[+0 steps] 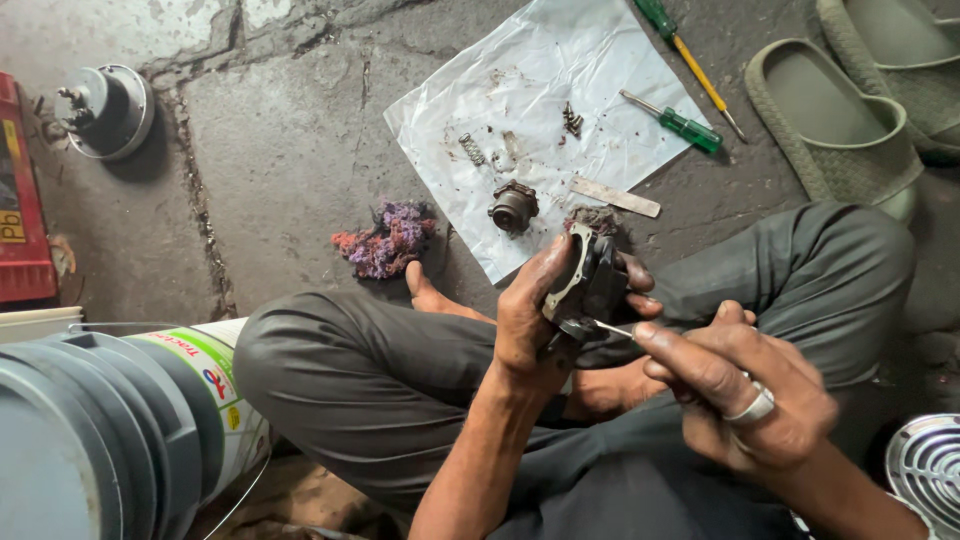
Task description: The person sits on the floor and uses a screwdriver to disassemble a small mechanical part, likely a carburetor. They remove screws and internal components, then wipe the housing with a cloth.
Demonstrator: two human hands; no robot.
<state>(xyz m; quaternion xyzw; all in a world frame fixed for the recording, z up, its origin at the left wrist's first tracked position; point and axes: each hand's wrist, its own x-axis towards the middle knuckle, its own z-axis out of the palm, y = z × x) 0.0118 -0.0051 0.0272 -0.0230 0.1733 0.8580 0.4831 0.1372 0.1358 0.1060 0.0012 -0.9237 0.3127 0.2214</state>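
Observation:
My left hand (527, 318) grips a dark, greasy metal part (588, 283) with a pale gasket-like rim, held up over my crossed legs. My right hand (735, 385), wearing a silver ring, pinches a thin metal tool (612, 328) whose tip touches the lower side of that part. Beyond my hands, a crumpled white sheet (540, 110) lies on the concrete floor. On it rest a small round metal piece (513, 207), a spring (472, 150), a few screws (572, 119) and a flat metal strip (616, 197).
Two green-handled screwdrivers (684, 127) lie at the sheet's right edge, beside grey-green sandals (835, 125). A purple rag (388, 240) lies left of the sheet. A grey ribbed container (110, 430), a red box (20, 200) and a round gauge (108, 110) sit at left.

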